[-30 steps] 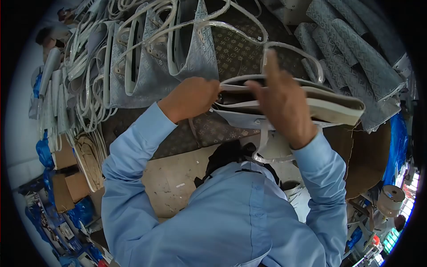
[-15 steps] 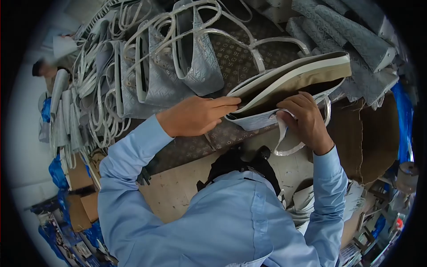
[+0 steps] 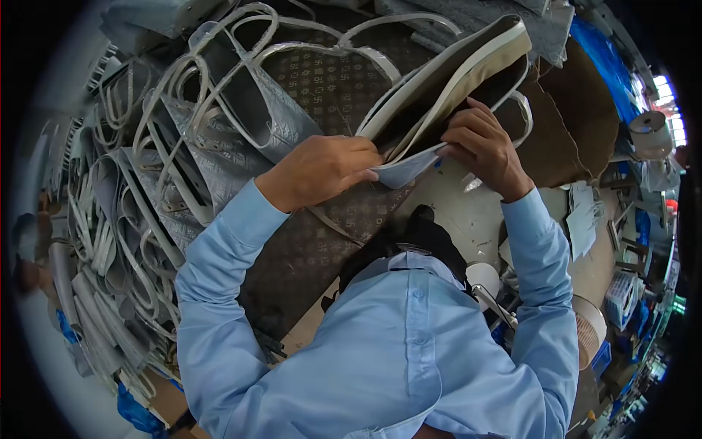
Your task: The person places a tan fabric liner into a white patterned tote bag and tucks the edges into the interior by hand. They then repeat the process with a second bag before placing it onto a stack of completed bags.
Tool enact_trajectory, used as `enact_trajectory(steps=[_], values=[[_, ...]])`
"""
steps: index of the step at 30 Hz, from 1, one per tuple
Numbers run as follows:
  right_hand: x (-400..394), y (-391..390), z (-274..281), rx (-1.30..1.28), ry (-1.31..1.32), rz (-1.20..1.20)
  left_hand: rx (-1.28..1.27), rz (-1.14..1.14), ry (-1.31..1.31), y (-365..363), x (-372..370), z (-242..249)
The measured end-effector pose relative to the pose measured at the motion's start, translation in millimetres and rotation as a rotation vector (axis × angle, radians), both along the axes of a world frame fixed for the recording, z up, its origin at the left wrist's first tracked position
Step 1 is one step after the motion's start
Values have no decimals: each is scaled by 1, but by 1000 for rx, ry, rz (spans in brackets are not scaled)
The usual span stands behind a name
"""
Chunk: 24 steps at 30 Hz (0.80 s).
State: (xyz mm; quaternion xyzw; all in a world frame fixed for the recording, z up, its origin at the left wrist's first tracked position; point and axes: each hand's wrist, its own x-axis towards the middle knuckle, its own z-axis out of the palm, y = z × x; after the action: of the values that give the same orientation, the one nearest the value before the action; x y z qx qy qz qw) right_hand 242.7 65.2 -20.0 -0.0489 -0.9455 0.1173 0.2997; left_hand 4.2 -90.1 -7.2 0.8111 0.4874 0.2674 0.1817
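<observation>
A grey patterned tote bag [image 3: 404, 171] with a beige lining and pale rims is held with its mouth gaping towards me, slanting up to the right. My left hand [image 3: 325, 170] pinches the rim at its near left corner, fingertips partly inside the mouth. At the near side, my right hand [image 3: 482, 146] grips the rim, fingers curled over it against the lining and thumb outside. One pale strap [image 3: 384, 64] of the bag arches beyond the far side; another loop [image 3: 523, 117] hangs out past my right hand.
Several similar grey bags [image 3: 285, 117] with pale straps stand to the left, and a heap of straps and rolled grey pieces [image 3: 110, 293] lies further left. Beneath the bags is a brown patterned table cover [image 3: 314, 80]. A torn cardboard box [image 3: 567, 117] stands at the right, near a white spool [image 3: 650, 136].
The view has turned right. The bag is tilted more steeply, its far end raised. My right hand's fingers have shifted along the rim; the left still holds the near corner.
</observation>
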Motion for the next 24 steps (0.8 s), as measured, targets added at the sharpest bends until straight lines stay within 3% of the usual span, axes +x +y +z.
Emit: enact_trajectory(steps=[7, 9, 12, 18, 22, 24], values=[[-15, 0, -2, 37, 45, -36, 56, -59, 41, 1, 2, -1], [-15, 2, -5, 47, 91, -54, 131, 44, 269, -1, 15, 1], [-11, 2, -8, 13, 68, -44, 207, -60, 329, 1, 18, 0], [13, 5, -8, -112, 16, -58, 35, -28, 447, -49, 7, 27], [29, 6, -14, -43, 169, -222, -125, 99, 464, -88, 12, 54], [32, 9, -19, -194, 324, -363, -200, 158, 442, -75, 18, 77]])
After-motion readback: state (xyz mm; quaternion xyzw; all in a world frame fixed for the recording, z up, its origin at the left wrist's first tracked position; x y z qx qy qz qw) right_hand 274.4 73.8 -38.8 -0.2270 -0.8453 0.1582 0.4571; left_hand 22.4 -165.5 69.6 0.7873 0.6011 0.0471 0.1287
